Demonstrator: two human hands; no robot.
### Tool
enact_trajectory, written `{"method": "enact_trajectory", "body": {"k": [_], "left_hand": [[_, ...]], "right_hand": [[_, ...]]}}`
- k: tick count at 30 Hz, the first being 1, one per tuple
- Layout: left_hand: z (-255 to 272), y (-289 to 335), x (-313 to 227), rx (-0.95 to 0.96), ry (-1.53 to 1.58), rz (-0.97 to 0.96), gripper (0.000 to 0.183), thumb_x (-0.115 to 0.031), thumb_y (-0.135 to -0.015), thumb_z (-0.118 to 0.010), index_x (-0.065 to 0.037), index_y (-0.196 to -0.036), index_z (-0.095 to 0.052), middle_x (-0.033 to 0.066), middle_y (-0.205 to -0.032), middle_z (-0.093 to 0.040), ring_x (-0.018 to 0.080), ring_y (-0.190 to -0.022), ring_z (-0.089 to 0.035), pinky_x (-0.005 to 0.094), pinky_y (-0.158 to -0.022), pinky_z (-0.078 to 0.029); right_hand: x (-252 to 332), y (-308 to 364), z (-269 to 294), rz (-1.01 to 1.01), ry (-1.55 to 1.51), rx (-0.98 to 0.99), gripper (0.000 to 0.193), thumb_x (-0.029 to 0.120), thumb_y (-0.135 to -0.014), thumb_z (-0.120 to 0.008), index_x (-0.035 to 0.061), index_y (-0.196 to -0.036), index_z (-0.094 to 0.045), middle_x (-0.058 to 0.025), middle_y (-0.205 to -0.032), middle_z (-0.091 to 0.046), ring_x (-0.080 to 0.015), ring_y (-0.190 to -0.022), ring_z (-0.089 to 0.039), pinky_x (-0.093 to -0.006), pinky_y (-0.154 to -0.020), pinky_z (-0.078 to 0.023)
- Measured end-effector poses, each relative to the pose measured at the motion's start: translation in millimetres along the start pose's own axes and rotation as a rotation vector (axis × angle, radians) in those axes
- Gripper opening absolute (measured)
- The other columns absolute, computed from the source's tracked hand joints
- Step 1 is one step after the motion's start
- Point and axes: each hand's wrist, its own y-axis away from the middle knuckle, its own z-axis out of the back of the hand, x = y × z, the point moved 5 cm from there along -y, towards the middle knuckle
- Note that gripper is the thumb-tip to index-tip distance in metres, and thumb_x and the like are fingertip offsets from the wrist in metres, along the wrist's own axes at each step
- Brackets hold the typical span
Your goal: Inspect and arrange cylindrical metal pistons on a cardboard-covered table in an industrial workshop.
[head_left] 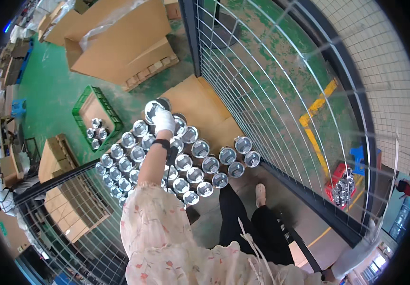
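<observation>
My left hand (164,122), in a white glove with a dark band at the wrist, reaches out over rows of shiny round metal parts (183,162). Its fingers are closed on one shiny round metal part (152,109) at the far end of the rows, which looks larger and nearer than those around it. The glove hides part of its rim. At the lower right edge, my right hand (357,259), gloved in white too, is stretched by the lens beside the mesh fence. What its fingers do cannot be made out.
The parts stand on brown cardboard (198,102). A mesh fence (243,90) runs along the right, another mesh panel (67,218) at lower left. A green crate (115,116) holds several similar parts; a red crate (330,190) stands beyond the fence. A large carton (119,42) sits far left.
</observation>
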Motion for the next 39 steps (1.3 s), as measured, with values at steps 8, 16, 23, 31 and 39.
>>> {"method": "enact_trajectory", "body": {"k": [8,16,23,31,39], "left_hand": [[-120,-118,0,-0.032,-0.18,0.045,0.034,-0.015,-0.083,-0.057,0.0,-0.113,-0.059,0.0113,-0.105,-0.063,0.0246,-0.095,-0.062,0.0472,-0.073,-0.05],[-203,-151,-12,0.087,-0.028,0.014,0.035,-0.008,-0.088,-0.048,0.004,-0.119,-0.055,0.0219,-0.115,-0.059,0.0339,-0.103,-0.062,0.0518,-0.082,-0.051],[-176,-122,-28,-0.123,-0.05,-0.015,0.027,-0.016,-0.076,-0.063,-0.003,-0.099,-0.064,0.0151,-0.109,-0.058,0.0297,-0.097,-0.06,0.0505,-0.087,-0.047],[-111,77,-31,-0.329,1.376,0.283,0.049,-0.003,-0.074,-0.058,0.001,-0.122,-0.049,0.024,-0.126,-0.046,0.0408,-0.115,-0.044,0.049,-0.1,-0.035],[-110,401,-68,0.331,0.718,0.32,0.032,-0.012,-0.079,-0.056,-0.003,-0.109,-0.062,0.0202,-0.122,-0.051,0.0363,-0.116,-0.049,0.0442,-0.097,-0.041]], "right_hand": [[19,11,-46,0.076,0.025,-0.341,0.066,0.052,-0.09,-0.05,-0.0024,-0.127,-0.048,-0.02,-0.133,-0.048,-0.035,-0.124,-0.043,-0.0496,-0.108,-0.027],[-1,-10,-78,0.018,0.206,-0.189,0.052,0.037,-0.098,-0.036,0.007,-0.14,-0.034,-0.0173,-0.142,-0.041,-0.0315,-0.13,-0.04,-0.0461,-0.111,-0.025],[-29,-15,-99,-0.115,0.013,0.011,0.05,0.033,-0.098,-0.037,0.007,-0.14,-0.032,-0.0169,-0.143,-0.04,-0.0316,-0.129,-0.041,-0.0453,-0.111,-0.024],[-49,-24,-105,-0.308,-0.359,0.337,0.048,0.027,-0.098,-0.038,0.007,-0.14,-0.03,-0.0164,-0.144,-0.039,-0.0318,-0.128,-0.042,-0.0445,-0.111,-0.024],[-22,-42,-62,-0.394,-0.787,0.748,0.047,0.022,-0.097,-0.04,0.0071,-0.14,-0.028,-0.016,-0.144,-0.038,-0.032,-0.128,-0.043,-0.0436,-0.111,-0.023]]}}
